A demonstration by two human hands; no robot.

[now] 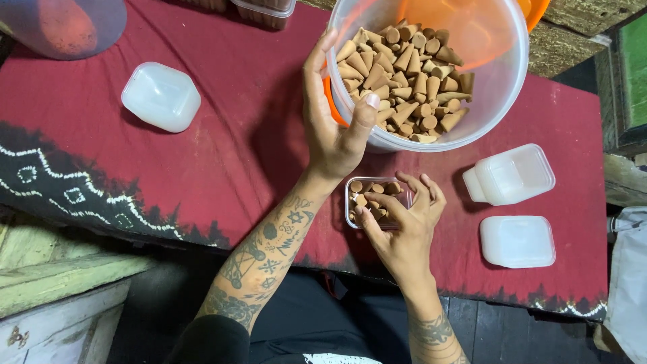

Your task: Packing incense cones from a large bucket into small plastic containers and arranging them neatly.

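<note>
A large translucent tub is gripped by the left hand at the rim on its nine o'clock side, thumb inside and fingers outside, and it appears to be tipped toward the person so that the tan cones heaped in it are within reach. At six o'clock from the tub, a small clear box is steadied on the red cloth by the right hand, whose fingers are curled over the box's top and clamped lightly about it; a few cones already lie inside. At three o'clock from the box, two white lidded boxes are set aside, and another lies at ten o'clock.
</note>
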